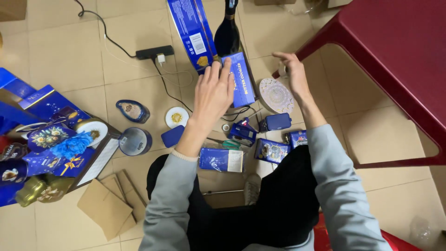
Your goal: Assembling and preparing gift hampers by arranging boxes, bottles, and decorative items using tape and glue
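Left grip [213,93]: fingers spread flat, touching blue cookie box [241,79]; likely light, stiff card, best held by its long edges. Right grip [293,72]: loosely open beside round patterned tin [276,96].

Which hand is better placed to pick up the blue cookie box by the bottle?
Left. The left hand already lies flat on the blue cookie box beside the dark bottle. The right hand is off to the side, fingers near the red table leg, past the round patterned tin.
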